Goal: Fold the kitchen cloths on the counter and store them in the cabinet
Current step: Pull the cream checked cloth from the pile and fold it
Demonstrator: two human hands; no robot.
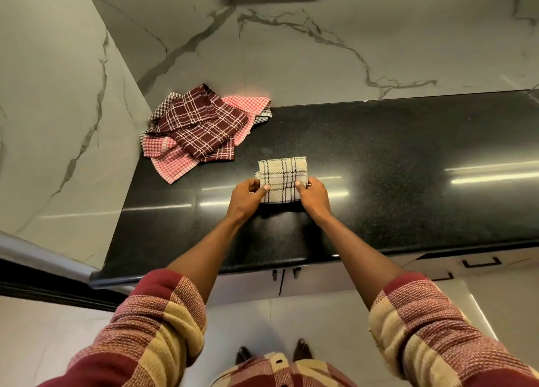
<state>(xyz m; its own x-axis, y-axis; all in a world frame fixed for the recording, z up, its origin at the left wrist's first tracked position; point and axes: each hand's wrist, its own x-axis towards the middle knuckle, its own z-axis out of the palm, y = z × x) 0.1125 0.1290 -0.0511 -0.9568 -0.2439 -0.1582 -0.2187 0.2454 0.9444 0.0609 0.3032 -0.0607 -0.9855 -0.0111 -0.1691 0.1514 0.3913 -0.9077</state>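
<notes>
A cream cloth with black check lines (282, 176) lies folded into a small rectangle on the black counter (393, 165). My left hand (248, 195) pinches its near left edge. My right hand (313, 195) grips its near right edge, thumb on top. A heap of unfolded cloths rests in the counter's back left corner: a dark maroon checked cloth (201, 122) lies over red-and-white checked cloths (175, 165), and a bit of black-and-white cloth (264, 115) peeks out at the right.
Marble walls (320, 51) close the counter at the back and the left. Below the counter's front edge are white cabinet doors with black handles (284, 274) and drawers with black handles (481, 262) to the right. The counter stretches to the right.
</notes>
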